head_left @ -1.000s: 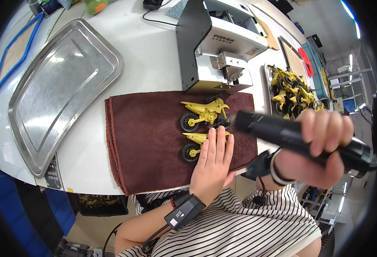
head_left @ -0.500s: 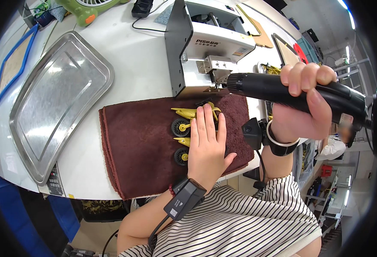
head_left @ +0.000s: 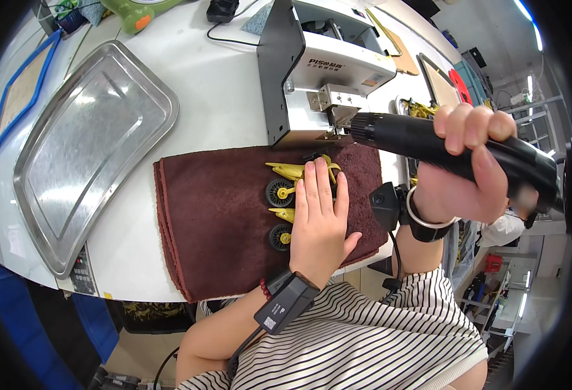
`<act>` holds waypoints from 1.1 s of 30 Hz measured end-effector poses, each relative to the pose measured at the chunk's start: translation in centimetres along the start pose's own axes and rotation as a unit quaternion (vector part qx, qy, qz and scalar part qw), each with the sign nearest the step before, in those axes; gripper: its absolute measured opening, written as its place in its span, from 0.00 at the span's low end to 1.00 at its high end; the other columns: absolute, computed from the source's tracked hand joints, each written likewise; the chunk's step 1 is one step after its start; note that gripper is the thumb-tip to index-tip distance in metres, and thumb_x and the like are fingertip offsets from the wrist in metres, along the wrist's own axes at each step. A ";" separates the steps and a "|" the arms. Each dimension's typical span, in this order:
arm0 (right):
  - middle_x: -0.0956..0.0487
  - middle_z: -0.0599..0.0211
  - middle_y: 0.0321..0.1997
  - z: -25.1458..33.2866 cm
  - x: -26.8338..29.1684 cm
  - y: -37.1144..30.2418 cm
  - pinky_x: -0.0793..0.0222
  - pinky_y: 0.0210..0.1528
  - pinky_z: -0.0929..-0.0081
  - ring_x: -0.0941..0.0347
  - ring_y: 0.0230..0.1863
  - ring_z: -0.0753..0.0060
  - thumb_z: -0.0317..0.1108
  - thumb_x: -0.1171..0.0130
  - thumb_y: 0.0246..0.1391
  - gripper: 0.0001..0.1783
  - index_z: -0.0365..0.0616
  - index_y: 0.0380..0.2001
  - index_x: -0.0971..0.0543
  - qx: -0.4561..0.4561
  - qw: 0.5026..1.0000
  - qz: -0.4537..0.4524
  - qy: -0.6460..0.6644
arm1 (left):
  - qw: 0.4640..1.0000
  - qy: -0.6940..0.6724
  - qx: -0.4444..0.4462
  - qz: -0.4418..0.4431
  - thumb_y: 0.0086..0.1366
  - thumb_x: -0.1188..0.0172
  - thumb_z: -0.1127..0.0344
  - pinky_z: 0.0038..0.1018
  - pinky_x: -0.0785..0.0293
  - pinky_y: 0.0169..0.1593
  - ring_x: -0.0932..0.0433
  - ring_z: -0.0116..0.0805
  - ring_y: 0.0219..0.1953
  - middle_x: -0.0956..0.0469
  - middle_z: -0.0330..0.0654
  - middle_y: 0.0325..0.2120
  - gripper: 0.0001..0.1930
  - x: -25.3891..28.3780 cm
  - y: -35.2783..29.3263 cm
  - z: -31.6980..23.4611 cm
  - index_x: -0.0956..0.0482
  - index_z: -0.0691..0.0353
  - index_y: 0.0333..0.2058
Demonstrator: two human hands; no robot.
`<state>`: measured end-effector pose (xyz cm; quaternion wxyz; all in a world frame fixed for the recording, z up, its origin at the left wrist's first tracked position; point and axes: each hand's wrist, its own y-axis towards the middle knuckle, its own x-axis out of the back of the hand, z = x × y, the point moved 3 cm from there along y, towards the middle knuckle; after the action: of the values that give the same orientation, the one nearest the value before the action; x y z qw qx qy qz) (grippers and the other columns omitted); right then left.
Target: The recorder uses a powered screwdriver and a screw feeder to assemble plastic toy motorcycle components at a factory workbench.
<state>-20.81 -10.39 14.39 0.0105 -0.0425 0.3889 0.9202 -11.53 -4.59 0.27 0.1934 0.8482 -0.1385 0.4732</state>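
My left hand (head_left: 318,221) lies flat with its fingers stretched out over two yellow toy motorbikes with black wheels. The far toy motorbike (head_left: 288,171) and the near toy motorbike (head_left: 282,214) lie side by side on a folded dark red towel (head_left: 214,214). My palm and fingers hide much of both toys. In my right hand (head_left: 471,162) is a thick black electric screwdriver (head_left: 406,135), held sideways with the fingers wrapped round its body. Its tip points left, at the front metal block of a silver screw feeder (head_left: 331,65); whether the bit touches it I cannot tell.
A large metal tray (head_left: 97,143) stands on the white table at left, with a blue-rimmed frame (head_left: 23,97) beyond it. Yellow parts (head_left: 419,109) sit in a tray behind the screwdriver. Below the table edge is a dark bin (head_left: 153,318) of yellow-green parts.
The whole view has shifted slightly, so things stand a little further right. Both hands keep nearly the same place against the toys and the screw feeder.
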 end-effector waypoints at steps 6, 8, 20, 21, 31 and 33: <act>0.32 0.64 0.24 0.1 0.2 0.0 0.39 0.34 0.69 0.36 0.24 0.71 0.26 0.48 0.37 0.17 0.43 0.35 0.34 -0.062 0.996 0.040 0.054 | 1.000 -0.002 0.002 -0.006 0.42 0.38 0.39 0.42 0.54 0.63 0.50 0.57 0.62 0.49 0.64 0.59 0.48 -0.3 -0.2 0.2 0.40 0.65 0.57; 0.36 0.72 0.24 1.1 -0.5 -0.3 0.44 0.31 0.79 0.41 0.23 0.80 0.29 0.50 0.35 0.14 0.47 0.29 0.39 -0.065 0.996 0.044 0.048 | 1.000 -0.003 -0.001 -0.011 0.41 0.38 0.39 0.42 0.54 0.63 0.50 0.57 0.62 0.49 0.64 0.59 0.49 0.0 -0.1 0.1 0.41 0.65 0.57; 0.32 0.68 0.24 -1.1 -4.2 -2.9 0.38 0.29 0.74 0.36 0.21 0.75 0.25 0.44 0.36 0.15 0.45 0.30 0.36 -0.182 0.974 0.082 0.109 | 0.999 -0.040 -0.003 -0.035 0.55 0.49 0.54 0.44 0.56 0.64 0.48 0.53 0.61 0.44 0.56 0.57 0.35 -1.4 0.5 0.0 0.46 0.67 0.59; 0.32 0.68 0.24 -1.1 -4.1 -3.0 0.38 0.29 0.74 0.35 0.21 0.74 0.25 0.43 0.36 0.15 0.45 0.30 0.36 -0.190 0.973 0.084 0.101 | 0.999 -0.041 -0.003 -0.035 0.55 0.49 0.54 0.44 0.56 0.64 0.48 0.53 0.61 0.44 0.56 0.57 0.35 -1.2 0.5 -0.1 0.46 0.67 0.59; 0.31 0.70 0.23 -1.9 -4.8 -4.1 0.36 0.30 0.74 0.34 0.22 0.75 0.25 0.40 0.38 0.16 0.45 0.30 0.35 -0.197 0.963 0.156 0.094 | 0.794 -0.583 0.126 -0.118 0.59 0.57 0.58 0.42 0.50 0.63 0.43 0.55 0.59 0.36 0.59 0.52 0.25 0.6 0.6 0.5 0.35 0.72 0.50; 0.31 0.70 0.23 -1.8 -4.7 -4.0 0.36 0.30 0.74 0.34 0.22 0.75 0.25 0.40 0.38 0.16 0.46 0.30 0.35 -0.196 0.965 0.153 0.088 | 0.848 -0.502 0.110 -0.127 0.59 0.57 0.58 0.43 0.49 0.63 0.42 0.55 0.59 0.36 0.59 0.51 0.25 1.1 0.5 0.4 0.34 0.71 0.49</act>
<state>-15.78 -8.81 10.64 -0.1726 -0.0644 0.2024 0.9618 -10.89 -5.25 1.10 0.0611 0.9961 -0.0545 -0.0334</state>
